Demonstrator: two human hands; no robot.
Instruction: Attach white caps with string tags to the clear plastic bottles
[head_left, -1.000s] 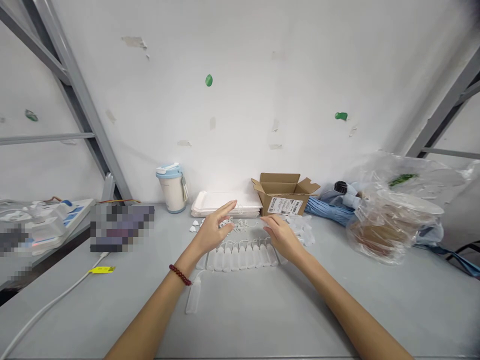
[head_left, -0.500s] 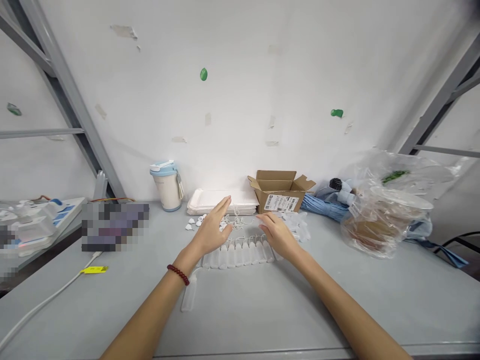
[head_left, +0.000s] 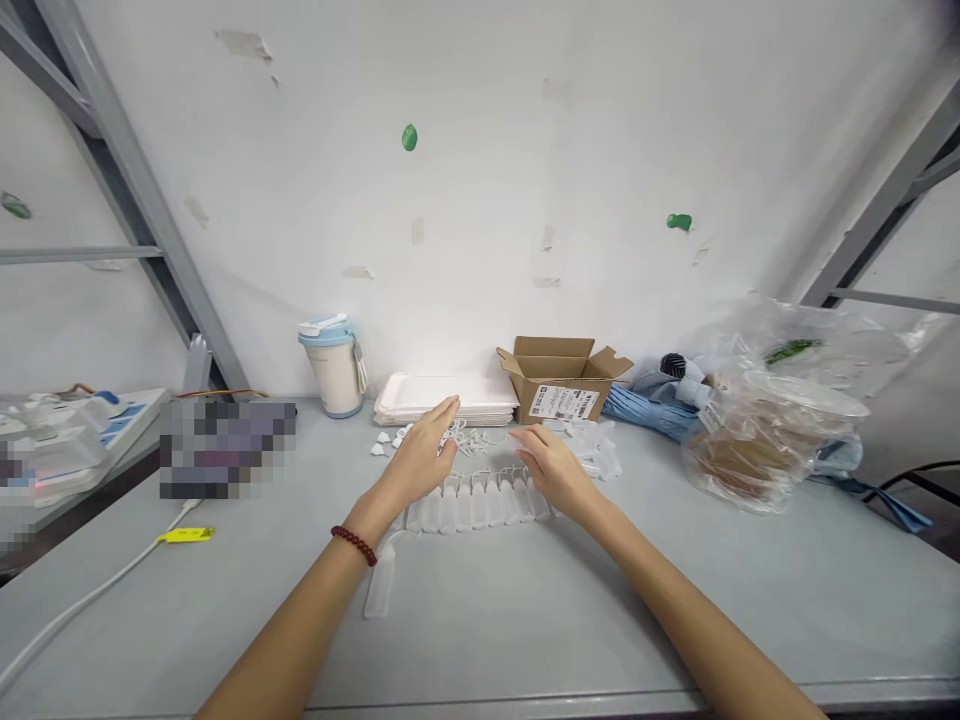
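Observation:
My left hand (head_left: 417, 460), with a red bead bracelet on its wrist, hovers open with fingers stretched over the left end of a row of small translucent bottles (head_left: 472, 503) lying side by side on the grey table (head_left: 525, 610). My right hand (head_left: 553, 472) is open too, over the row's right end. Neither hand holds anything. One more bottle (head_left: 380, 588) lies apart near my left forearm. Small white caps (head_left: 386, 444) and thin looped parts (head_left: 476, 441) are scattered just behind the row. More bottles (head_left: 596, 450) are heaped to the right.
At the back stand a blue-lidded cup (head_left: 334, 364), a stack of white trays (head_left: 442, 398) and an open cardboard box (head_left: 559, 379). A folded blue umbrella (head_left: 652, 408) and clear plastic bags (head_left: 772, 410) fill the right. A white cable with a yellow tag (head_left: 186, 535) runs on the left.
Both hands have stayed over the bottle row, drifting slightly lower and closer to it; the view has shifted a little.

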